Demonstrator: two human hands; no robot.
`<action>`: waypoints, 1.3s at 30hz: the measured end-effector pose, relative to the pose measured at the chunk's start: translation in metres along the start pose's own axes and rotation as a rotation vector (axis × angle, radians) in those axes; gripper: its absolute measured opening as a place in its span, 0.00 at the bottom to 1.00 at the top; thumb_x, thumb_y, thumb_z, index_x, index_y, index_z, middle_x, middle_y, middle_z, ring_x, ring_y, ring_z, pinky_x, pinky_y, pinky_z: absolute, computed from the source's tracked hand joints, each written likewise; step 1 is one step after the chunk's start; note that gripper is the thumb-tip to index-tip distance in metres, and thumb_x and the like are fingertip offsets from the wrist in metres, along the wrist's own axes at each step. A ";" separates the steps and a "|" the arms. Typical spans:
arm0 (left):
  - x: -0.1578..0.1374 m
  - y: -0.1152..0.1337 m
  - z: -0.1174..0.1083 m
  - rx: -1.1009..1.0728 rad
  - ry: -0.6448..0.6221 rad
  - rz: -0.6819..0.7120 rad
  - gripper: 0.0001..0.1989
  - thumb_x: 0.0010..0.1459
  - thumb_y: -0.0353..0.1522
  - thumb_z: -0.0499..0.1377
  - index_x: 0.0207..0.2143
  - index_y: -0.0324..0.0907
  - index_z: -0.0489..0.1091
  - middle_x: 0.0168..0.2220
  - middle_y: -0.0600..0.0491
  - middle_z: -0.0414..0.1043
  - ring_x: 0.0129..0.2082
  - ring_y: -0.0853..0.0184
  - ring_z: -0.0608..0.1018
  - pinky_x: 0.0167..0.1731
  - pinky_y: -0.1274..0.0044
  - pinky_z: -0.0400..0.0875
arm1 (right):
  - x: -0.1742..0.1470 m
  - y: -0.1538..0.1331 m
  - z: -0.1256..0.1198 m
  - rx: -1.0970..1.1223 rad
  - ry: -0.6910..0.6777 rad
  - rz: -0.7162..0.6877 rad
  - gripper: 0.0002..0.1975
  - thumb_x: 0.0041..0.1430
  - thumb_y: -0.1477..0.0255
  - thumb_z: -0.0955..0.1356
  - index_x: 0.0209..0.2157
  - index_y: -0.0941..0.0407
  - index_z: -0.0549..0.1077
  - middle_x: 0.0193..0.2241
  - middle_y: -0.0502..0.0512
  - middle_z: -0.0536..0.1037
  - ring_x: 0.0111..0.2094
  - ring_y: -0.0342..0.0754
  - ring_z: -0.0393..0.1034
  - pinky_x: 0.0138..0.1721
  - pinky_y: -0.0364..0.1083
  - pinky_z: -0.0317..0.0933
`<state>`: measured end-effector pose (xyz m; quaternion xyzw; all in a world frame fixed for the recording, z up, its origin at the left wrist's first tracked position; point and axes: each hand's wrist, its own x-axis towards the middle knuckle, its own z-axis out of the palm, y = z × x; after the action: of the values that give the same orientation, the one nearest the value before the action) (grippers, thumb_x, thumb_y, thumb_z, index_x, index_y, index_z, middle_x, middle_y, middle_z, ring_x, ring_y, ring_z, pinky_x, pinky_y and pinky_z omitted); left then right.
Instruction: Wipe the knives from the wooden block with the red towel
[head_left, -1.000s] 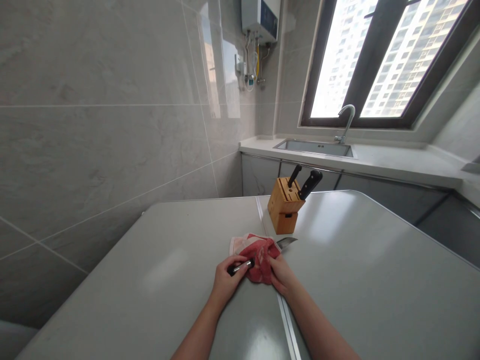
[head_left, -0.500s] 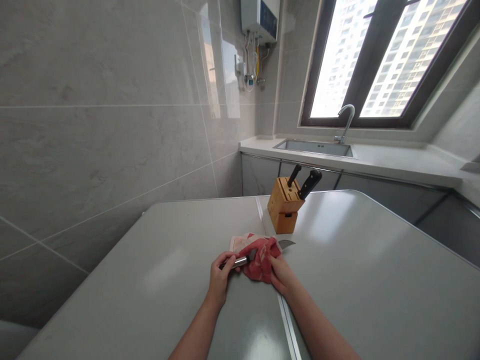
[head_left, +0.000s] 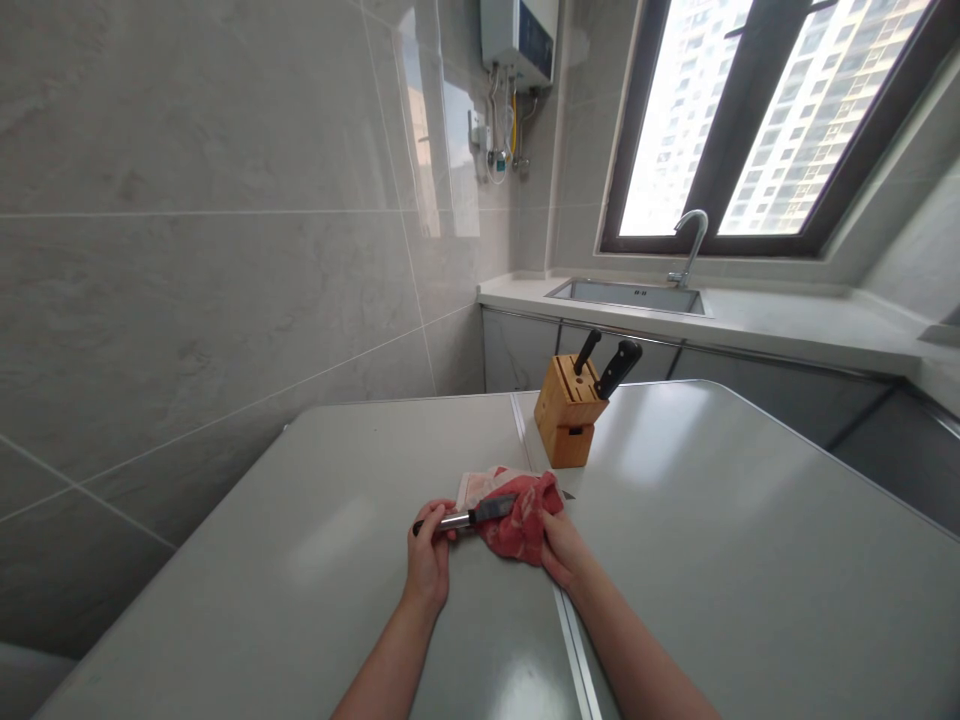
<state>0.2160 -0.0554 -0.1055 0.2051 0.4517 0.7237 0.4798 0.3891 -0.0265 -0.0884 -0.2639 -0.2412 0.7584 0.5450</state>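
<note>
My left hand (head_left: 430, 555) is closed round the handle of a knife (head_left: 456, 521), which has a silver and black grip. The blade runs to the right into a red and pale pink cloth (head_left: 519, 520), and only its tip shows beyond the far side. Closed on the cloth, my right hand (head_left: 562, 550) has it folded round the middle of the blade; some of its fingers are hidden under the fabric. Just beyond the cloth stands a wooden knife block (head_left: 562, 412) with two black-handled knives (head_left: 619, 368) in its slots.
A pale table (head_left: 360, 560) lies beneath my hands, with a white seam strip (head_left: 574, 655) across it. Behind it are a counter with a sink (head_left: 630, 293), a tap (head_left: 694, 245) and a window. A water heater (head_left: 517, 40) hangs on the back wall.
My left hand has moved left, drawing the knife through the cloth. More blade shows near the handle and less of the tip sticks out at right. My right hand stays nearly still.
</note>
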 end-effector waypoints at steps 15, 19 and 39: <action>0.007 0.001 -0.001 -0.208 0.130 -0.071 0.07 0.41 0.32 0.64 0.25 0.37 0.74 0.25 0.54 0.73 0.24 0.73 0.72 0.23 0.83 0.64 | -0.002 -0.001 0.003 0.033 -0.016 0.036 0.22 0.45 0.71 0.75 0.45 0.52 0.73 0.39 0.55 0.80 0.41 0.50 0.75 0.45 0.48 0.69; 0.009 0.006 -0.001 -0.252 0.128 -0.080 0.06 0.42 0.31 0.62 0.23 0.37 0.74 0.19 0.56 0.69 0.17 0.76 0.68 0.22 0.82 0.65 | 0.000 0.001 0.000 0.016 0.004 0.040 0.24 0.44 0.71 0.75 0.45 0.54 0.72 0.40 0.57 0.79 0.41 0.51 0.75 0.45 0.50 0.69; 0.012 0.012 -0.006 -0.435 0.041 -0.188 0.08 0.48 0.31 0.57 0.25 0.37 0.75 0.10 0.60 0.53 0.18 0.73 0.67 0.35 0.74 0.72 | 0.000 0.000 0.000 0.010 -0.019 0.029 0.23 0.46 0.71 0.74 0.46 0.54 0.72 0.43 0.57 0.79 0.48 0.55 0.71 0.51 0.53 0.64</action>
<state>0.1995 -0.0493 -0.0998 0.0392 0.3117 0.7601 0.5688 0.3888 -0.0268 -0.0885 -0.2573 -0.2386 0.7700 0.5329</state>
